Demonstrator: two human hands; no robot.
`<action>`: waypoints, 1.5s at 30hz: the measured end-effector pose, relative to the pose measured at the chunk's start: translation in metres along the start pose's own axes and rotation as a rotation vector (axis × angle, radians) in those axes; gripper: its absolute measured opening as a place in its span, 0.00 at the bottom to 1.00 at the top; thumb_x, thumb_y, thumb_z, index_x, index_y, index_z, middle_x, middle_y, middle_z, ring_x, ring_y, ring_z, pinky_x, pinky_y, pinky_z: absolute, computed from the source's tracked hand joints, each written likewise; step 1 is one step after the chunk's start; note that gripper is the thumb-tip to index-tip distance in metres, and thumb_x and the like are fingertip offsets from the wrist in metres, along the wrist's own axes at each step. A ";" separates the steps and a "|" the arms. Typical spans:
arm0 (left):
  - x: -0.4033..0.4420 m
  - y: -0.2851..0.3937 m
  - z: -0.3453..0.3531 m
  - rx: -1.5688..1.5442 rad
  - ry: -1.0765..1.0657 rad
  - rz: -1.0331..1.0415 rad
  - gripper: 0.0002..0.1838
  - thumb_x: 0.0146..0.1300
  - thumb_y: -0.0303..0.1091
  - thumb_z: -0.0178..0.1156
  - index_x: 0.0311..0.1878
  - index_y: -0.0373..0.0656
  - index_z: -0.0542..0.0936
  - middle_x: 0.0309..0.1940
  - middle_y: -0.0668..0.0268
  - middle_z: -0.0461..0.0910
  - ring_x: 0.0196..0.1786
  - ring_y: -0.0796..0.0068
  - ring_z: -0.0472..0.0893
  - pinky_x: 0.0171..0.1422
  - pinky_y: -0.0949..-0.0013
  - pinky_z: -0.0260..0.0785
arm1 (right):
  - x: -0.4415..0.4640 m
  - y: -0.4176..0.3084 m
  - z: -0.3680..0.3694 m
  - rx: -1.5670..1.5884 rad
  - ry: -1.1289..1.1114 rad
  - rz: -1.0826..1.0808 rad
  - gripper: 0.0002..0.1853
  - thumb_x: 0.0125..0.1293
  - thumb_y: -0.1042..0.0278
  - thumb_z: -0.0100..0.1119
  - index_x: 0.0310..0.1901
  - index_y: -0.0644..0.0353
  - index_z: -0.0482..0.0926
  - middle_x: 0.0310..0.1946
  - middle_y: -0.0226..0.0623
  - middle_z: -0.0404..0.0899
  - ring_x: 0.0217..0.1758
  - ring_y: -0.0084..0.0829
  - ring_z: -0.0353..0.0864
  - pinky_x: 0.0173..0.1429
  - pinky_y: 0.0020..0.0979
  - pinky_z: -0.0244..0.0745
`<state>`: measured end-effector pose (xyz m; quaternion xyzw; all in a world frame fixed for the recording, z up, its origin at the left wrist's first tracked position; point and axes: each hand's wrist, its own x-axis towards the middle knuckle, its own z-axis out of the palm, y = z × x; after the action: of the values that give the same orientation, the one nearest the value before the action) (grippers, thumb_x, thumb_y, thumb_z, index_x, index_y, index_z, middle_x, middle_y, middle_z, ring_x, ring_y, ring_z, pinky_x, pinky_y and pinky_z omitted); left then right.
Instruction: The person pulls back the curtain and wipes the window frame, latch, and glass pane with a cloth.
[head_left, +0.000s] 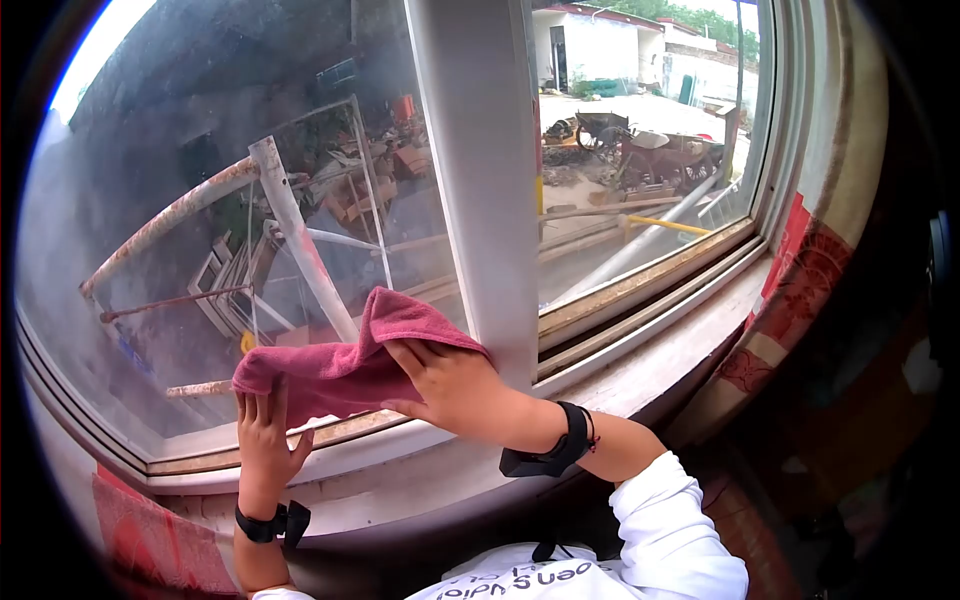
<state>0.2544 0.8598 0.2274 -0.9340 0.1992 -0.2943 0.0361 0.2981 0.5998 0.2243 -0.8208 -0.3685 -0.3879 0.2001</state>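
The pink cloth (320,378) is up against the low part of the glass (145,230). It could slip down if the left hand (265,440) or right hand (450,385) eased off. Both hands have fingers on it, but I can't tell if they grip it. Dirt on the brown track (348,428) could rub off on its low edge, which is near. The glass looks cloudy. Below is a pale sill (390,495). A red curtain (800,320) hangs at the right, where the room is dark.
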 end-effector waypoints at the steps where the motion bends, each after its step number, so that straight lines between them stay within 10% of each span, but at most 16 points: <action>1: -0.004 0.004 0.001 -0.001 -0.011 -0.013 0.35 0.45 0.41 0.55 0.57 0.35 0.60 0.56 0.44 0.56 0.59 0.39 0.54 0.64 0.46 0.42 | 0.004 0.001 -0.008 0.104 -0.003 -0.019 0.36 0.54 0.47 0.51 0.57 0.64 0.56 0.46 0.47 0.68 0.42 0.43 0.73 0.45 0.34 0.69; 5: -0.013 0.021 0.014 -0.138 0.049 -0.079 0.35 0.48 0.43 0.54 0.57 0.32 0.59 0.57 0.43 0.55 0.60 0.38 0.52 0.64 0.48 0.42 | 0.008 -0.002 -0.021 0.274 -0.312 0.168 0.37 0.55 0.45 0.50 0.57 0.67 0.54 0.48 0.53 0.65 0.47 0.47 0.70 0.48 0.36 0.67; 11: -0.001 0.031 0.018 -0.147 0.175 -0.172 0.33 0.47 0.39 0.56 0.56 0.32 0.61 0.56 0.43 0.56 0.59 0.39 0.54 0.64 0.48 0.42 | 0.003 -0.010 0.021 0.054 0.143 0.070 0.36 0.52 0.52 0.56 0.58 0.65 0.55 0.50 0.48 0.66 0.48 0.42 0.71 0.50 0.35 0.67; 15: 0.023 -0.002 -0.011 0.015 0.275 -0.123 0.36 0.44 0.30 0.57 0.60 0.38 0.58 0.59 0.47 0.55 0.61 0.40 0.52 0.66 0.50 0.40 | 0.049 -0.005 -0.002 0.074 0.132 0.010 0.41 0.51 0.52 0.58 0.59 0.67 0.51 0.51 0.53 0.64 0.52 0.45 0.67 0.53 0.35 0.65; 29: 0.053 -0.023 -0.011 0.180 0.416 -0.116 0.37 0.41 0.52 0.61 0.59 0.56 0.63 0.55 0.45 0.56 0.59 0.45 0.56 0.64 0.44 0.38 | 0.077 0.001 -0.011 0.039 0.194 0.019 0.42 0.42 0.62 0.63 0.59 0.66 0.53 0.56 0.48 0.59 0.57 0.43 0.63 0.54 0.35 0.65; 34: 0.032 -0.019 0.025 0.258 0.291 -0.033 0.36 0.49 0.50 0.56 0.61 0.47 0.58 0.58 0.38 0.48 0.61 0.33 0.46 0.61 0.36 0.34 | 0.055 -0.006 0.012 0.020 0.138 0.110 0.41 0.42 0.65 0.62 0.59 0.64 0.54 0.55 0.46 0.61 0.56 0.41 0.64 0.53 0.35 0.65; 40: 0.025 -0.024 0.017 0.205 0.261 -0.006 0.30 0.42 0.44 0.62 0.54 0.62 0.69 0.55 0.60 0.60 0.59 0.53 0.58 0.65 0.50 0.43 | 0.039 -0.009 0.019 -0.168 0.088 0.017 0.40 0.40 0.69 0.61 0.58 0.63 0.56 0.55 0.43 0.61 0.55 0.38 0.65 0.54 0.33 0.65; 45: 0.033 -0.029 0.006 0.200 0.352 -0.106 0.31 0.43 0.38 0.60 0.56 0.58 0.67 0.55 0.53 0.59 0.58 0.48 0.58 0.64 0.46 0.44 | 0.063 -0.013 0.001 -0.038 0.026 0.067 0.43 0.43 0.67 0.64 0.60 0.66 0.50 0.57 0.52 0.56 0.56 0.50 0.61 0.55 0.38 0.63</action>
<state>0.2926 0.8732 0.2459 -0.8690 0.1228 -0.4730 0.0777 0.3153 0.6371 0.2735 -0.8313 -0.3307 -0.3983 0.2022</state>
